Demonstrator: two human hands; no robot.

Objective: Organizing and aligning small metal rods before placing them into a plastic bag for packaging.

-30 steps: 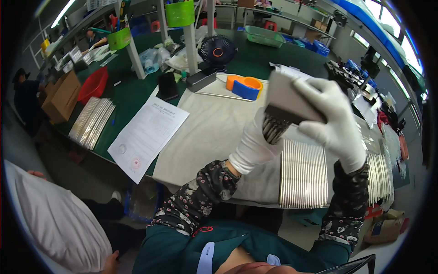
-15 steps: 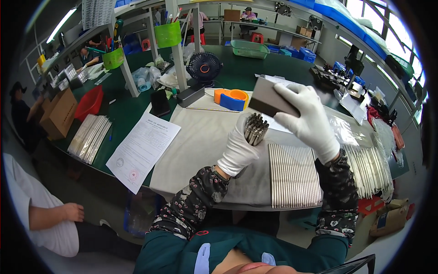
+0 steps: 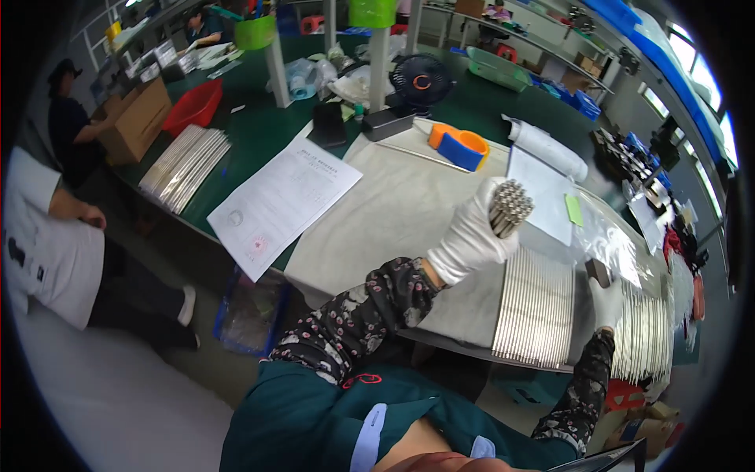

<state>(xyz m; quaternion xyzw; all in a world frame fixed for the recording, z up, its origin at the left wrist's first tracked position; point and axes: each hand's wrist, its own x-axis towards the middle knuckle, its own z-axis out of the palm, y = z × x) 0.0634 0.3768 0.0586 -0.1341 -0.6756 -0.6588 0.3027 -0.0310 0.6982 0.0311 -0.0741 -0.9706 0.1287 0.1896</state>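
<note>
Gloved L hand [image 3: 476,236] grips metal rod bundle [image 3: 512,207] above pale cloth [image 3: 401,208], R hand [image 3: 605,303] clasps dark block [image 3: 598,271] nr laid-out rods [image 3: 643,334]; bundle prob. heavy, stiff, slippery, best held round its middle w/ full fist.

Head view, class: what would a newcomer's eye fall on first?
The bundle of metal rods in the white-gloved left hand stands out, right of centre. Then come the orange-and-blue ring farther back on the table and the row of rods by its front edge.

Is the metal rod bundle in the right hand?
No, the left hand grips the metal rod bundle, while the right hand is at a dark block.
</note>
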